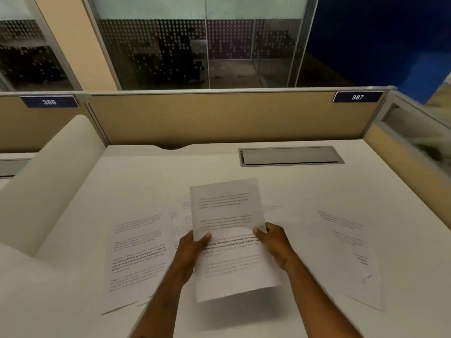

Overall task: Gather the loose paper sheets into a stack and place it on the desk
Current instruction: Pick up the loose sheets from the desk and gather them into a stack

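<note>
Both hands hold a printed paper sheet [231, 240] lifted above the white desk [305, 186], its far end tilted up. My left hand [192, 250] grips its left edge with the thumb on top. On the right edge, my right hand [273, 242] does the same. Another printed sheet [136, 257] lies flat on the desk to the left. A further sheet [351, 252] lies to the right. More sheets [180, 220] lie behind and under the held one, partly hidden.
A grey cable hatch [290, 156] is set into the desk at the back right. Tan partition panels [219, 118] with number plates 386 and 387 close the back and right side. A cream curved divider [48, 181] bounds the left.
</note>
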Demonstrator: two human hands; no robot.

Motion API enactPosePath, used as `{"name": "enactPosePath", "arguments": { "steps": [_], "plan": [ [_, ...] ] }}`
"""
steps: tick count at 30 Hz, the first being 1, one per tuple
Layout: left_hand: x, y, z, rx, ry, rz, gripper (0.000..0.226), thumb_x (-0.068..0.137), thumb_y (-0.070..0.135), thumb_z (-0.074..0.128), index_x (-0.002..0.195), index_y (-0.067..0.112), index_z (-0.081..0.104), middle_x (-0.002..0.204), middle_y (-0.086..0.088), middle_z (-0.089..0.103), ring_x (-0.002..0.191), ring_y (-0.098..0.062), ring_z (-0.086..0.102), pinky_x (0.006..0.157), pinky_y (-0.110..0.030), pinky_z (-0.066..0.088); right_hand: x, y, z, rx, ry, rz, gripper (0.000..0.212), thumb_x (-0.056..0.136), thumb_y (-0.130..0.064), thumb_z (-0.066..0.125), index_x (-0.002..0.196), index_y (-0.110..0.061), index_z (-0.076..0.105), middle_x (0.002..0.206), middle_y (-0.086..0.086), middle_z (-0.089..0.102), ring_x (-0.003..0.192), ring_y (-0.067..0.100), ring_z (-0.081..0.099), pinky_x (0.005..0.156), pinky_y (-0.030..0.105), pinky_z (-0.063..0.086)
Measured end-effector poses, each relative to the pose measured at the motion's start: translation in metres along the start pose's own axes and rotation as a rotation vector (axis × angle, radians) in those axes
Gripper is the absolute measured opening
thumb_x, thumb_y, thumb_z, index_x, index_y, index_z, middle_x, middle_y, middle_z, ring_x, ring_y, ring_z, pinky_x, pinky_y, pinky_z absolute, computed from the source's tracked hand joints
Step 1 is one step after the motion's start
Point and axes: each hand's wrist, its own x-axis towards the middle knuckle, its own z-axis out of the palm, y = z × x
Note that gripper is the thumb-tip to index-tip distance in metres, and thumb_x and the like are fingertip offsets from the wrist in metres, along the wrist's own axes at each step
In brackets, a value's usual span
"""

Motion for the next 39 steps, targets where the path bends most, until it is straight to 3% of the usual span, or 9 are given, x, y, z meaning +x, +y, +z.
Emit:
{"name": "enactPosePath", "arguments": {
  "steps": [5, 10, 15, 19, 25, 28, 32, 35, 39],
  "plan": [
    [0.008, 0.011, 0.014, -0.041, -0.039, -0.002, 0.029, 0.097, 0.011, 0.064, 0.126, 0.006, 0.067, 0.114, -0.019, 0.078, 0.103, -0.037, 0.076, 0.090, -0.052, 0.061, 0.006, -0.010, -0.051, -0.003, 0.036, 0.020, 0.020, 0.093, -0.033, 0.066, 0.099, -0.016, 0.072, 0.104, 0.008, 0.078, 0.092, 0.023, 0.074, 0.087, 0.041, 0.058],
    [0.006, 0.017, 0.017, -0.063, -0.031, 0.008, 0.030, 0.095, 0.013, 0.065, 0.124, 0.006, 0.067, 0.117, -0.022, 0.076, 0.107, -0.042, 0.073, 0.097, -0.060, 0.056, 0.012, 0.044, -0.150, -0.612, 0.422, 0.151, 0.040, 0.091, -0.030, 0.069, 0.126, -0.012, 0.062, 0.132, 0.019, 0.058, 0.119, 0.036, 0.056, 0.099, 0.045, 0.051],
    [0.000, 0.020, 0.023, -0.072, -0.017, 0.031, 0.031, 0.095, 0.012, 0.064, 0.126, 0.004, 0.064, 0.116, -0.025, 0.076, 0.106, -0.047, 0.072, 0.091, -0.062, 0.058, 0.010, 0.076, -0.191, -0.869, 0.373, 0.390, 0.078, 0.082, -0.051, 0.072, 0.145, -0.016, 0.040, 0.142, 0.018, 0.039, 0.130, 0.038, 0.041, 0.105, 0.051, 0.042],
    [-0.008, 0.021, 0.026, -0.064, -0.003, 0.042, 0.028, 0.096, 0.014, 0.064, 0.123, 0.007, 0.065, 0.112, -0.021, 0.078, 0.099, -0.043, 0.076, 0.076, -0.050, 0.065, 0.015, 0.077, -0.194, -0.802, 0.393, 0.458, 0.083, 0.074, -0.044, 0.081, 0.142, -0.017, 0.042, 0.139, 0.017, 0.040, 0.127, 0.039, 0.043, 0.107, 0.051, 0.038],
    [-0.016, 0.024, 0.029, -0.085, 0.031, 0.078, 0.029, 0.097, 0.014, 0.064, 0.126, 0.008, 0.064, 0.113, -0.021, 0.078, 0.100, -0.043, 0.076, 0.077, -0.050, 0.065, 0.021, 0.059, -0.207, -0.806, 0.302, 0.585, 0.070, 0.083, -0.033, 0.073, 0.142, -0.006, 0.046, 0.140, 0.020, 0.053, 0.129, 0.040, 0.048, 0.113, 0.053, 0.034],
    [-0.020, 0.027, 0.029, -0.082, 0.040, 0.094, 0.031, 0.097, 0.015, 0.065, 0.127, 0.010, 0.064, 0.114, -0.020, 0.078, 0.102, -0.042, 0.075, 0.080, -0.053, 0.064, 0.014, 0.023, -0.205, -0.801, 0.259, 0.436, 0.057, 0.089, -0.031, 0.069, 0.139, -0.007, 0.054, 0.139, 0.018, 0.057, 0.124, 0.037, 0.056, 0.103, 0.045, 0.049],
    [-0.020, 0.033, 0.030, -0.125, 0.038, 0.114, 0.033, 0.094, 0.014, 0.066, 0.127, 0.009, 0.064, 0.116, -0.022, 0.077, 0.102, -0.044, 0.075, 0.079, -0.051, 0.065, -0.020, -0.059, -0.175, -0.716, 0.485, 0.016, 0.027, 0.088, -0.025, 0.066, 0.115, -0.021, 0.073, 0.117, 0.013, 0.072, 0.099, 0.038, 0.068, 0.084, 0.037, 0.056],
    [-0.016, 0.040, 0.032, -0.151, 0.029, 0.135, 0.032, 0.097, 0.012, 0.064, 0.129, 0.008, 0.063, 0.119, -0.024, 0.075, 0.104, -0.045, 0.074, 0.081, -0.054, 0.064, -0.061, -0.108, -0.114, -0.785, 0.637, -0.346, 0.025, 0.092, -0.027, 0.062, 0.114, -0.021, 0.073, 0.107, 0.011, 0.071, 0.085, 0.036, 0.071, 0.071, 0.035, 0.057],
    [-0.014, 0.055, 0.040, -0.213, -0.013, 0.158, 0.034, 0.098, 0.018, 0.062, 0.130, 0.008, 0.062, 0.122, -0.025, 0.073, 0.106, -0.045, 0.073, 0.081, -0.052, 0.064, -0.094, -0.120, -0.013, -1.057, 0.526, -0.667, 0.030, 0.094, -0.025, 0.059, 0.122, -0.015, 0.066, 0.108, 0.008, 0.065, 0.080, 0.025, 0.070, 0.064, 0.034, 0.061]
  ]
}}
